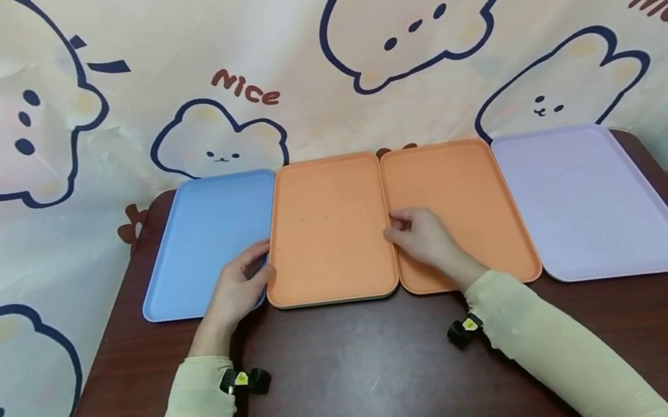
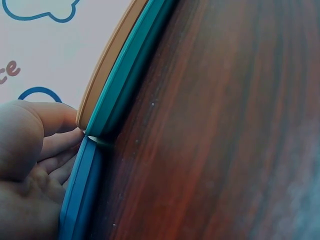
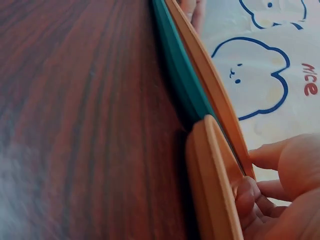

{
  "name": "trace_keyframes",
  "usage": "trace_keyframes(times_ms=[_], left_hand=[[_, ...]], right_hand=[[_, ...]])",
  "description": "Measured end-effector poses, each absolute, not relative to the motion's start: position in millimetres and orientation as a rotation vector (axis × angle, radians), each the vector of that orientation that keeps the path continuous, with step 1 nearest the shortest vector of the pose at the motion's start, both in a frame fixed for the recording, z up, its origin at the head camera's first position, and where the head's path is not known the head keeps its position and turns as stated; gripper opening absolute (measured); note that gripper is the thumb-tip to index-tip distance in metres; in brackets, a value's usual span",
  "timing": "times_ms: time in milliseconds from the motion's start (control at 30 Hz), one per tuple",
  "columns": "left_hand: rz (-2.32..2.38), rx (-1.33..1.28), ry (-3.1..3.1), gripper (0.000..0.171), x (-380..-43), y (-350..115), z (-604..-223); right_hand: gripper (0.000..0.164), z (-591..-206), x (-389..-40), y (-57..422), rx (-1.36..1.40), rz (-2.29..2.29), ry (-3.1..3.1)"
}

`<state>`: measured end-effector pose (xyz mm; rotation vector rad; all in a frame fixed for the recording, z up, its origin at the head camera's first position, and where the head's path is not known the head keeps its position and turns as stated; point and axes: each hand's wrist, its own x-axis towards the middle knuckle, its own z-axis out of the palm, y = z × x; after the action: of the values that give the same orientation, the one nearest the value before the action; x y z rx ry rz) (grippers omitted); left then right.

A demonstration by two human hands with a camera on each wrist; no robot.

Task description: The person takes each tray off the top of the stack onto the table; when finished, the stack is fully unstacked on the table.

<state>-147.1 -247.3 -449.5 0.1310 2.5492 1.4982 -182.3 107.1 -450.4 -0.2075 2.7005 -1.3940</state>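
An orange tray (image 1: 328, 232) lies on top of a teal tray (image 2: 117, 97), whose side shows in both wrist views. My left hand (image 1: 237, 289) holds the upper tray's left edge, with the thumb against the rim and the fingers reaching over the blue tray (image 1: 214, 237). At the opposite edge, my right hand (image 1: 426, 237) grips the same rim between thumb and curled fingers, above a second orange tray (image 1: 453, 180). How far the fingertips reach under the rim is partly hidden.
A lilac tray (image 1: 594, 200) stands at the right end of the row. All the trays are side by side along the back of the dark wooden table (image 1: 365, 382). Behind them hangs a cartoon-printed cloth (image 1: 286, 15).
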Motion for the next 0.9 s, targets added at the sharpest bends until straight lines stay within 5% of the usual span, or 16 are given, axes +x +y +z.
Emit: trace_keyframes(times_ms=[233, 567, 900], left_hand=[[1.502, 0.135, 2.549, 0.052, -148, -247, -449], [1.486, 0.115, 2.548, 0.05, -148, -248, -450], [1.477, 0.103, 2.552, 0.051, -148, -249, -451]], right_hand=[[0.027, -450, -181, 98, -0.182, -1.374, 2.804], [0.041, -442, -178, 98, -0.024, -1.487, 2.795], [0.035, -450, -175, 117, 0.062, -1.538, 2.944]])
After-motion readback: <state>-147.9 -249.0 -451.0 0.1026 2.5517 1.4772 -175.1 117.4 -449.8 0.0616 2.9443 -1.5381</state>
